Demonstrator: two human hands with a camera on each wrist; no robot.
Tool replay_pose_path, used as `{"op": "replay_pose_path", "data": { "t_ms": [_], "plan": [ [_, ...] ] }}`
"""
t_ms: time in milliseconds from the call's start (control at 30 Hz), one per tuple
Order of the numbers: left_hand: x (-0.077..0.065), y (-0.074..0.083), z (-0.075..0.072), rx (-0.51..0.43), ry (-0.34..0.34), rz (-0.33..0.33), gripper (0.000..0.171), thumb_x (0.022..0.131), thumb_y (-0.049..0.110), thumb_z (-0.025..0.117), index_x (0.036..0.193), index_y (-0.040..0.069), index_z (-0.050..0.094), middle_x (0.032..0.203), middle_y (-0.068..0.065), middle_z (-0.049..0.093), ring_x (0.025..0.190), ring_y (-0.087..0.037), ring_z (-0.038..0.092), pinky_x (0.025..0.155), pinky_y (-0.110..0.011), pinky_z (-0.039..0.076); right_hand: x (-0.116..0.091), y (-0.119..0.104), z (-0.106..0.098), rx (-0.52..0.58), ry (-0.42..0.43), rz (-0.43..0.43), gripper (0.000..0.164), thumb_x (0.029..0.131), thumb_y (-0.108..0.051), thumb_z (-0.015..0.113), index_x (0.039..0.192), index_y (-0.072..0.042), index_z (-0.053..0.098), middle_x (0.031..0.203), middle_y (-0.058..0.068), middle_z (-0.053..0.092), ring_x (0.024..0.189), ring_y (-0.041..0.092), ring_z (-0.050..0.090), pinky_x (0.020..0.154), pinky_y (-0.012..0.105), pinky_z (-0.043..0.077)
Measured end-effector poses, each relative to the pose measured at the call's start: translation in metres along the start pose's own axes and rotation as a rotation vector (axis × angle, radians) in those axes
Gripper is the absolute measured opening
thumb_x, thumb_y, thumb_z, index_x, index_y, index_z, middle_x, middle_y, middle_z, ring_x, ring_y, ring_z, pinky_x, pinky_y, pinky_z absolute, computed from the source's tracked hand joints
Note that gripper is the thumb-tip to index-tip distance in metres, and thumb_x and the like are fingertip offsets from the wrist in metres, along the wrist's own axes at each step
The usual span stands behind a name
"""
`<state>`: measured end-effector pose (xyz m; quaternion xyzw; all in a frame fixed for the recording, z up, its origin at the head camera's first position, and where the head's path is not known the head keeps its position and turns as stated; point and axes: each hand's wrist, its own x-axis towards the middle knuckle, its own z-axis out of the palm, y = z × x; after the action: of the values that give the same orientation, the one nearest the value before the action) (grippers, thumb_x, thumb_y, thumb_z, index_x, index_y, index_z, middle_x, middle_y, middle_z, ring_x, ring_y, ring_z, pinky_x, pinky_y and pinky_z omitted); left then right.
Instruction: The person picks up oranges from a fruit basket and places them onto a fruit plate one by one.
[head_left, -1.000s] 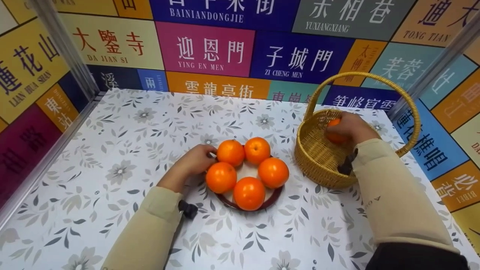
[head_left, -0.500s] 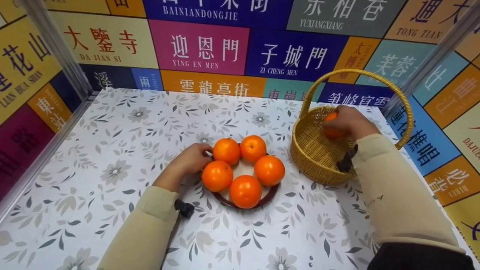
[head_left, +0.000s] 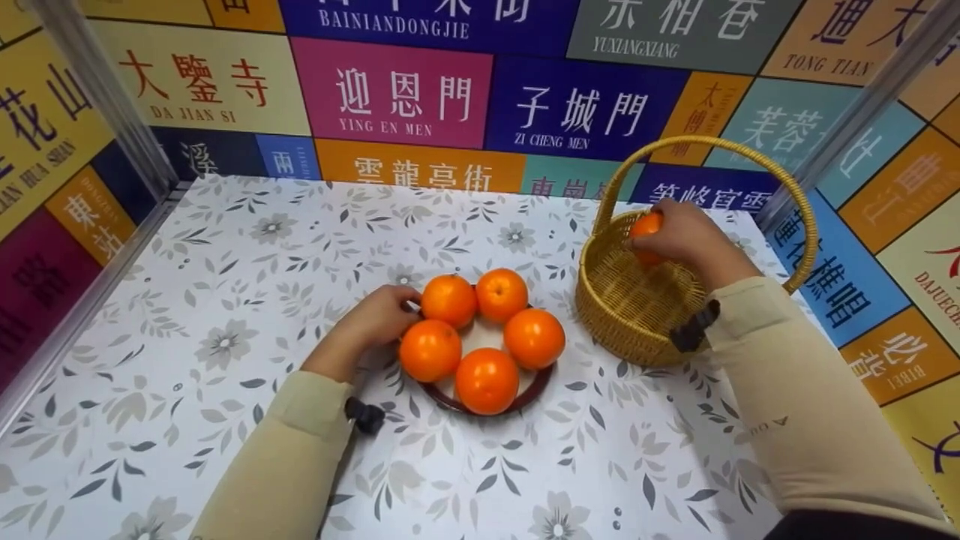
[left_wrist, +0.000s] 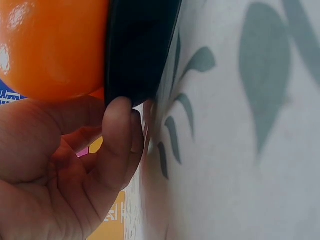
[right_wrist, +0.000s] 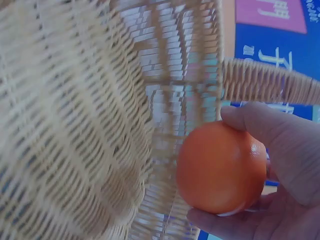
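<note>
My right hand (head_left: 686, 234) grips an orange (right_wrist: 220, 167) just inside the wicker basket (head_left: 611, 319), near its back rim. In the right wrist view, thumb and fingers wrap round the fruit beside the woven wall. On the left, my left hand (head_left: 379, 319) holds the rim of a dark plate (left_wrist: 137, 50) at its left side. Its fingertips pinch that rim in the left wrist view, with one orange (left_wrist: 55, 45) close above the hand. Several oranges (head_left: 487, 381) lie in a ring on the plate, leaving its pale middle bare.
The basket's tall arched handle (head_left: 806, 217) rises over my right wrist. A white floral cloth (head_left: 225, 420) covers the table. Panels with printed characters (head_left: 390, 97) stand along the back and both sides, close behind the basket.
The right hand has lifted the orange from deeper in the basket toward its back rim. My left hand keeps its hold on the plate, and the head view has shifted slightly.
</note>
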<state>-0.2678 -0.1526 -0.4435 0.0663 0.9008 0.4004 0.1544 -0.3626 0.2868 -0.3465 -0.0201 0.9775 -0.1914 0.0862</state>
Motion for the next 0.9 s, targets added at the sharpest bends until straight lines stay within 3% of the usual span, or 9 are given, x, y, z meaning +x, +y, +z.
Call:
{"op": "replay_pose_path", "data": {
  "t_ms": [267,433,900],
  "plan": [
    [-0.001,0.0,0.001,-0.01,0.01,-0.001,0.027,0.094,0.014,0.064,0.12,0.012,0.073,0.109,-0.012,0.072,0.095,-0.027,0.062,0.091,-0.04,0.049,-0.017,-0.016,0.009,0.012,0.053,-0.05,0.083,0.089,-0.046,0.074,0.152,-0.003,0.041,0.141,0.03,0.042,0.116,0.046,0.053,0.097,0.063,0.051],
    [-0.001,0.0,0.001,-0.014,0.013,0.006,0.026,0.094,0.013,0.064,0.118,0.012,0.073,0.108,-0.012,0.073,0.095,-0.027,0.063,0.092,-0.041,0.049,-0.031,-0.021,0.019,0.074,0.081,-0.068,0.083,0.088,-0.05,0.076,0.153,-0.011,0.043,0.141,0.025,0.045,0.116,0.042,0.054,0.096,0.061,0.052],
    [0.0,0.001,0.0,0.008,0.013,0.003,0.031,0.094,0.013,0.062,0.123,0.01,0.072,0.108,-0.013,0.072,0.093,-0.025,0.062,0.086,-0.036,0.049,-0.066,-0.027,0.037,0.28,0.138,-0.13,0.086,0.085,-0.052,0.081,0.155,-0.018,0.044,0.161,0.017,0.037,0.132,0.042,0.049,0.104,0.065,0.048]
  ]
}}
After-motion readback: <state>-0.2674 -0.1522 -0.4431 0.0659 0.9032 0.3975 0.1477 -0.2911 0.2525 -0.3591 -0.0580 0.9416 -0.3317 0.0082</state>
